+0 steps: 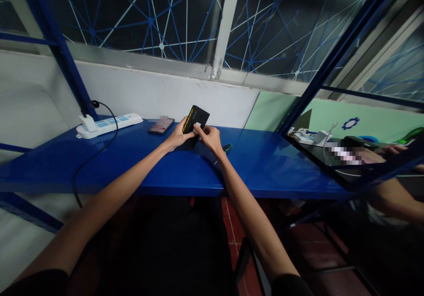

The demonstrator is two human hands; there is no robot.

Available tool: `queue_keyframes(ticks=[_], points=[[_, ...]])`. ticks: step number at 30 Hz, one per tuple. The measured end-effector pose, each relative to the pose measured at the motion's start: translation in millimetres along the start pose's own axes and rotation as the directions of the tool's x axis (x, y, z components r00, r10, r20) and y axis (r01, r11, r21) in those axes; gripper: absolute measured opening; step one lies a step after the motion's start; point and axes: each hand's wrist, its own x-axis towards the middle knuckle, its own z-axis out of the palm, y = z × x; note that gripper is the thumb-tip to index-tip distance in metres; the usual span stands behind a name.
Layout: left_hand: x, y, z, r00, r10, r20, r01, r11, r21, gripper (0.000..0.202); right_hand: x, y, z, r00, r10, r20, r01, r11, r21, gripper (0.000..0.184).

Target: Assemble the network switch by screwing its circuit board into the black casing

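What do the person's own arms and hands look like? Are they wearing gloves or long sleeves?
No gloves: the left hand and right hand are both bare. The arms are slim and bare too, with no watch or bracelet showing at either wrist. Black sleeves show at the bottom of the picture, leaving the forearms uncovered.

I can't read the phone (161,126), its screen blurred; the right hand (211,139) covers part of the box (200,115), its wrist (221,153) hides the screwdriver's (228,147) middle.
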Motion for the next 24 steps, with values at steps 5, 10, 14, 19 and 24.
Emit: queue_keyframes(ticks=[5,10,14,19,24], points=[[1,-4,1.3,0.994,-0.106,-0.015,0.107,0.994,0.029,0.037,-2,0,4,0.998,-0.026,0.061,0.025,1.0,0.018,0.049],[3,-4,2.3,0.996,-0.079,-0.028,0.081,0.995,0.065,0.035,-1,-1,3,0.999,-0.032,-0.002,0.032,0.999,-0.025,0.044],[3,-1,0.9,0.999,-0.035,-0.016,0.037,0.992,0.124,0.043,1,-8,-3,0.994,0.056,-0.09,-0.051,0.997,0.062,0.046],[0,0,-4.4,0.999,0.005,0.052,-0.022,0.947,0.32,0.053,0,-14,-11,0.991,0.125,-0.057,-0.11,0.971,0.214,0.051],[1,10,-7.8,0.989,0.044,0.143,-0.079,0.964,0.254,0.059,-3,-15,-7,0.997,0.045,-0.055,-0.03,0.967,0.255,0.043]])
